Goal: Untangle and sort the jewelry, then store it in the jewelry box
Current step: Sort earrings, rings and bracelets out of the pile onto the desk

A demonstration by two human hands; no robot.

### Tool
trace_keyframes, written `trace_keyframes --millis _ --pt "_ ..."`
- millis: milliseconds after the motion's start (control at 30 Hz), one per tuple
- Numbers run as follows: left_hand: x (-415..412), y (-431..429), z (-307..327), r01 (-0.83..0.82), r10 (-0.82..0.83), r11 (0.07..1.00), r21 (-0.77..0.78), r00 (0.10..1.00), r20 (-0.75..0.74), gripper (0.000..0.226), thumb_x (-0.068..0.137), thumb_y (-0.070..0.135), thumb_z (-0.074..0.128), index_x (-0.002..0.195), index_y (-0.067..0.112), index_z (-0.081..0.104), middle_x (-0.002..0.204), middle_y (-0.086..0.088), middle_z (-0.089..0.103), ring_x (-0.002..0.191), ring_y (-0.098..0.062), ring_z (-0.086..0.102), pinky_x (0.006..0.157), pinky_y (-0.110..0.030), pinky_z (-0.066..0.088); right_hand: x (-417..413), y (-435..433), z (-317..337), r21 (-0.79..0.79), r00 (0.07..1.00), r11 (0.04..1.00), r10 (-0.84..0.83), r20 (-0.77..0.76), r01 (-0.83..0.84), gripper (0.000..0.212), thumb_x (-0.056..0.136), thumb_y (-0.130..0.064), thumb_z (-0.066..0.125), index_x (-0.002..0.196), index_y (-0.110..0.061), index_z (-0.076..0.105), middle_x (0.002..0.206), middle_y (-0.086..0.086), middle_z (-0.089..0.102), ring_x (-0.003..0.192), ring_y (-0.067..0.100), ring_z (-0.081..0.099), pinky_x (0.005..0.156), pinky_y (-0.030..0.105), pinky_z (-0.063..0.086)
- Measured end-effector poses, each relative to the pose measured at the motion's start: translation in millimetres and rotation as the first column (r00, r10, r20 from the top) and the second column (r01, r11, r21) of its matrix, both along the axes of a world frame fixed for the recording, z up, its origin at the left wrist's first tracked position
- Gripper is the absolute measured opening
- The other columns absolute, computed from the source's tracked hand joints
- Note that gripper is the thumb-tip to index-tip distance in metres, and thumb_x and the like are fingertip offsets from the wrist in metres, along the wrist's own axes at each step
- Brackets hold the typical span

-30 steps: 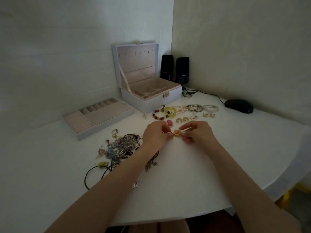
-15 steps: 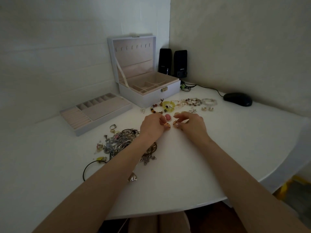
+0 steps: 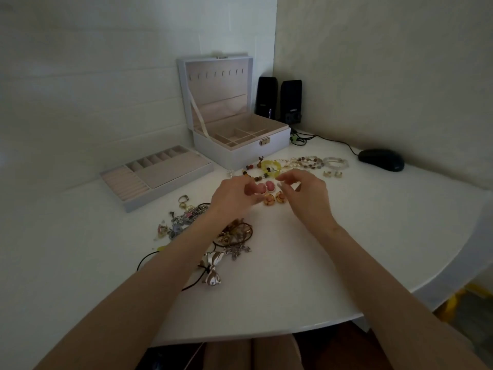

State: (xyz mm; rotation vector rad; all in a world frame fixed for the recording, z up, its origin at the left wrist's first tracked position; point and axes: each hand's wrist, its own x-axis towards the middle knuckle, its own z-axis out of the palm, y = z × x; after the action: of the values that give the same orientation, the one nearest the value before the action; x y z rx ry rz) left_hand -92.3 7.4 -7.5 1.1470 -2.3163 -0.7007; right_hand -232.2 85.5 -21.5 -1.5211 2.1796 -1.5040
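A white rounded table (image 3: 373, 236) fills a pale-walled corner. The left hand (image 3: 234, 198) and right hand (image 3: 306, 198) hover loose-fingered, empty, over two round orange earrings (image 3: 269, 200) mid-table.

On the table (image 3: 373, 222) we find the jewelry box (image 3: 240, 148) at the back, a tray (image 3: 157, 180) lying to its left and two speakers (image 3: 278, 100) standing behind it on the right. A mouse (image 3: 381, 159) sits far right. A row of bracelets (image 3: 301, 162) lies just before the box. Nearer us, two earrings (image 3: 274, 198) lie between the left hand (image 3: 232, 196) and the right hand (image 3: 306, 194). The tangled pile (image 3: 186, 220) sits to their left.
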Motion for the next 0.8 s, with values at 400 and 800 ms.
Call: trace_keyframes --millis 400,800 --pt "106 -23 19 -0.055 0.055 0.997 0.056 0.998 0.001 0.017 0.077 0.029 0.076 0.082 0.017 0.065 0.081 -0.001 0.068 0.075 -0.017 0.063 0.068 -0.029 0.051 74 -26 18 0.109 0.955 0.953 0.291 -0.053 -0.284 0.009 0.087 -0.022 0.065 0.092 -0.024 0.071 0.080 -0.014 0.060 0.065 -0.005 0.048 0.061 0.010 0.034" --pt "120 -35 3 -0.120 0.124 0.992 -0.033 0.977 0.172 0.013 0.077 0.018 0.076 0.084 0.014 0.066 0.085 0.001 0.064 0.083 -0.016 0.059 0.072 -0.026 0.045 84 -34 -7 0.229 0.924 0.918 0.359 -0.129 -0.325 0.012 0.087 -0.020 0.064 0.097 -0.024 0.070 0.095 -0.003 0.061 0.077 0.009 0.048 0.074 0.028 0.045"
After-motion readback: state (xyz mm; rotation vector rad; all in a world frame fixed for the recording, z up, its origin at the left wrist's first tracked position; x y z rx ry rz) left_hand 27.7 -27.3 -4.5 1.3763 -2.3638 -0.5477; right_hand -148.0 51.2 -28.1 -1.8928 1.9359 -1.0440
